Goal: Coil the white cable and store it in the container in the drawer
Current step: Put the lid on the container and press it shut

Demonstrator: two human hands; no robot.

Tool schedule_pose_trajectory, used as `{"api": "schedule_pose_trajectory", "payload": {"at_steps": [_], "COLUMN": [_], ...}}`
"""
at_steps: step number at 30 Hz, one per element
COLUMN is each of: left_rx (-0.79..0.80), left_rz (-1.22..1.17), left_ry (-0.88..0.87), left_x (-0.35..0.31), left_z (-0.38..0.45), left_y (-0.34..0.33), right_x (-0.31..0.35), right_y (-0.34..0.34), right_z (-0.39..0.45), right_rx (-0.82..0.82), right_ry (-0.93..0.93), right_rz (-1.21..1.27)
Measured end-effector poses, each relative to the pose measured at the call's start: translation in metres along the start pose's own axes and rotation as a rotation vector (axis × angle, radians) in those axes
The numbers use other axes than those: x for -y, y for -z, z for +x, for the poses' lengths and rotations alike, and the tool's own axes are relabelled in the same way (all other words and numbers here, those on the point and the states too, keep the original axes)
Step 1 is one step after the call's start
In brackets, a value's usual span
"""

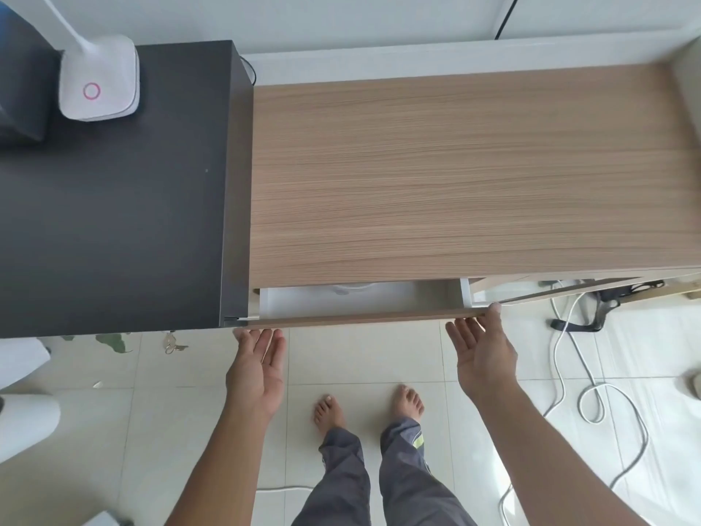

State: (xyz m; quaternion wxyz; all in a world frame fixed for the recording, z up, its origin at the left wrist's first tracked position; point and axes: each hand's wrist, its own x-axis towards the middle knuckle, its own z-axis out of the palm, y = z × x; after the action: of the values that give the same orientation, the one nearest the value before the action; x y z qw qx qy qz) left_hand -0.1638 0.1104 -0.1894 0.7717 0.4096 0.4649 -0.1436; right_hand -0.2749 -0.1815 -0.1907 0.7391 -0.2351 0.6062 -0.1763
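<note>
The drawer (360, 318) under the wooden cabinet top stands slightly open, showing a white interior. A white container (349, 288) is partly visible inside, mostly hidden by the cabinet top. My left hand (258, 368) has straight fingers with the tips at the drawer front's left end. At the right end, my right hand (481, 353) is flat too, its fingertips touching the front. Neither hand holds anything. A white cable (591, 389) lies in loose loops on the tiled floor at the right.
The wooden cabinet top (455, 176) fills the centre. A dark desk (113, 222) at the left carries a white lamp base (99, 83). A door (569, 288) at the right hangs ajar. My bare feet (368, 408) stand on the tiles below the drawer.
</note>
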Motion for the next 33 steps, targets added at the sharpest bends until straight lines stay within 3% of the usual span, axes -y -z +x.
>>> {"api": "schedule_pose_trajectory", "payload": {"at_steps": [17,25,29,33], "left_rx": [0.023,0.095,-0.001,-0.017], "left_rz": [-0.102,0.049,0.399,1.052], "left_ry": [0.015,-0.063,-0.163,-0.606], "left_x": [0.000,0.002,0.009,0.018], "left_z": [0.025,0.020,0.001,-0.034], "left_y": [-0.033,-0.051,-0.049,-0.040], "right_x": [0.012,0.027,0.030,0.031], "right_y": [-0.039,-0.054,-0.048,-0.044], "right_z": [0.014,0.017,0.003,-0.032], "right_rx": [0.089,0.054,-0.022,0.054], "right_ry": [-0.038,-0.099,-0.029,0.151], "right_rz": [0.078,0.033,-0.297,-0.880]}}
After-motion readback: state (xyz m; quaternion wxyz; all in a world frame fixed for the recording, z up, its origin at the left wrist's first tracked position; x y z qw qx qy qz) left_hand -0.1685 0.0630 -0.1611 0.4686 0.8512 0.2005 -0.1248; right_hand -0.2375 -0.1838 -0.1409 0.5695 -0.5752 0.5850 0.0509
